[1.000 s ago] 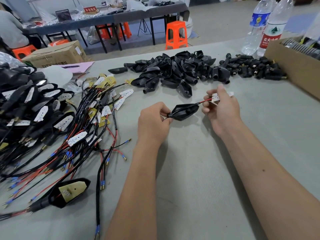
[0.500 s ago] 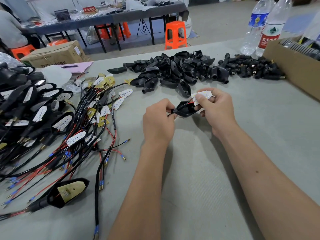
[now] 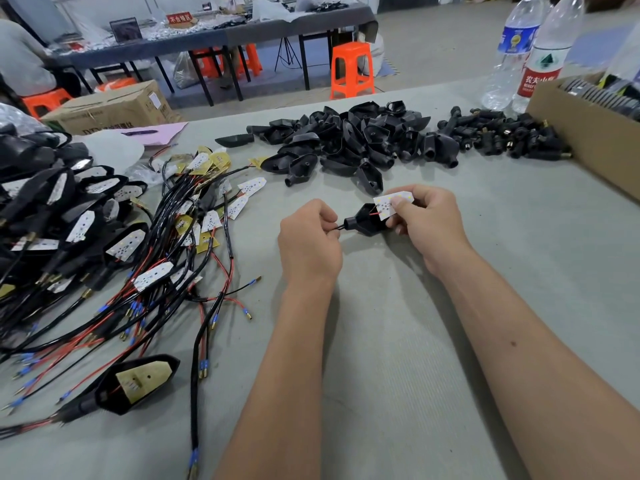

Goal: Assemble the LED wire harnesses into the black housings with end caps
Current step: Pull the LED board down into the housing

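Above the table (image 3: 398, 341), the right hand (image 3: 424, 226) pinches the LED board (image 3: 393, 205) over the black housing (image 3: 367, 220); the left hand (image 3: 308, 237) pinches its wire (image 3: 337, 228). Overpulling may strain the solder joints.

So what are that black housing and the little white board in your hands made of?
The housing looks like moulded black plastic, matte with a faint sheen, with a round neck formed in one piece. The white board looks like a thin rigid circuit board, flat and white-coated, dotted with small yellowish LEDs; whether its core is metal or fibreglass I cannot tell. Red wire runs from it into the housing.
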`<state>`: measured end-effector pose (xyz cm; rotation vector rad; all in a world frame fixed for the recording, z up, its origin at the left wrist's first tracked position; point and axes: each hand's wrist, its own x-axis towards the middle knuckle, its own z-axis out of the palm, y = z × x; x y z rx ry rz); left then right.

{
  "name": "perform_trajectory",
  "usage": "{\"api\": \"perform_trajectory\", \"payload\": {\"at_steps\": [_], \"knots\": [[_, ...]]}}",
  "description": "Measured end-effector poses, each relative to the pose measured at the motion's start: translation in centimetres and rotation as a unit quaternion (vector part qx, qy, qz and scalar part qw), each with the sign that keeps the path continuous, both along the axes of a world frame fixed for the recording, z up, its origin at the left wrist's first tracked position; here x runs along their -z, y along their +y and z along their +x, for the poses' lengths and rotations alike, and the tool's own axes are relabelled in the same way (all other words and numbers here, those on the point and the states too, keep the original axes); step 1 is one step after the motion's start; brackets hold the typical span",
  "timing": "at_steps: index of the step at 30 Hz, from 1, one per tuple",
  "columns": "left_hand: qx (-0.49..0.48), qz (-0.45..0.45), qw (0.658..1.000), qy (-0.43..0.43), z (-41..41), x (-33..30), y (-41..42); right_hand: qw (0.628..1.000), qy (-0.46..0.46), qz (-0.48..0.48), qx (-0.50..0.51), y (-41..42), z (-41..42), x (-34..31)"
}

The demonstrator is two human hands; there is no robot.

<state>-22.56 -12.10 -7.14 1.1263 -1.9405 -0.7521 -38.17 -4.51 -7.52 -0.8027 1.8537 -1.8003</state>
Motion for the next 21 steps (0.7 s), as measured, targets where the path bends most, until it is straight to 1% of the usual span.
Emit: {"api": "perform_trajectory", "payload": {"at_steps": [4,8,16,18,21], "knots": [[0.031,-0.005,0.999,0.011,0.4,-0.1,-0.4,1.000,0.007,0.001,0.019,0.2,-0.1,0.1],[0.067,-0.013,0.997,0.020,1.1,-0.1,-0.8,1.000,0.011,0.007,0.011,0.3,-0.2,0.0],[0.068,0.008,0.995,0.078,1.6,-0.2,-1.5,0.999,0.033,0.021,-0.007,0.5,-0.4,0.1],[0.065,0.017,0.995,0.071,1.6,0.0,-1.7,0.999,0.039,0.025,-0.010,0.5,-0.4,0.1],[0.070,0.026,0.997,0.029,1.4,0.2,-1.8,0.998,0.058,0.029,-0.007,0.5,-0.2,0.2]]}}
